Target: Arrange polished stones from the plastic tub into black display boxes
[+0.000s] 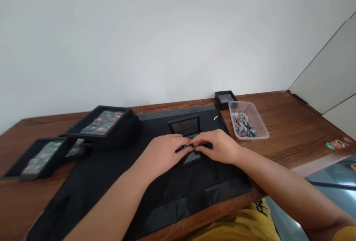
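Note:
My left hand (pixel 168 151) and my right hand (pixel 218 145) meet over a small black case (pixel 191 156) on a black mat. Both hands are closed, thumbs and index fingers pinched close together at the middle of the case. A small dark, shiny piece shows between the fingertips, mostly hidden, and I cannot make out its kind. Behind the fingers the case's framed lid (pixel 184 125) stands raised. Right of my right hand, a clear plastic tub (pixel 260 129) holds many small shiny pieces in green, pink and silver.
Black framed display cases (pixel 111 137) with colourful contents are stacked at the left, with more cases (pixel 41 159) beside them. Another black case (pixel 226 99) sits behind the tub by the wall. Round stickers (pixel 338 144) mark the wooden table's (pixel 289 122) right edge.

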### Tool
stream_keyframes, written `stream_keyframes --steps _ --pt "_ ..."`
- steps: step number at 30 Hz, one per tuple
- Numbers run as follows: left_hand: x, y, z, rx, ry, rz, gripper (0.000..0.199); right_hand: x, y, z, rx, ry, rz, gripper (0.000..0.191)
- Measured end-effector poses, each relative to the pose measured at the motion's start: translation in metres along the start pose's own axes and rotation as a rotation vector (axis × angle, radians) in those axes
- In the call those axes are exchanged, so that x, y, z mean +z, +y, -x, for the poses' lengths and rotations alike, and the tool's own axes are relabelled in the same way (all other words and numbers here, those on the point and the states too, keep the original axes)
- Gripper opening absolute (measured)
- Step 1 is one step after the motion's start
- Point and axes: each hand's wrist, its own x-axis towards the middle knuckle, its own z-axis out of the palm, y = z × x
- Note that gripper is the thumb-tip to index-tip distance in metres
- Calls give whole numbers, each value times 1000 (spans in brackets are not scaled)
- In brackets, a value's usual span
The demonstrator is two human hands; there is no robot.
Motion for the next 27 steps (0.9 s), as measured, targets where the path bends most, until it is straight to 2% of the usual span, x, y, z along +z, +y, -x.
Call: stream_keyframes --steps 8,15,21,27 --pt "-3 -7 2 -112 94 -56 24 2 6 -2 -44 6 175 27" --pt "6 -4 0 4 209 -98 20 1 2 -3 10 -26 246 25" --pt "9 -2 0 25 209 -122 16 1 2 -4 28 -36 261 28" --pt "7 2 0 9 214 -146 30 2 0 -2 -32 -47 295 28"
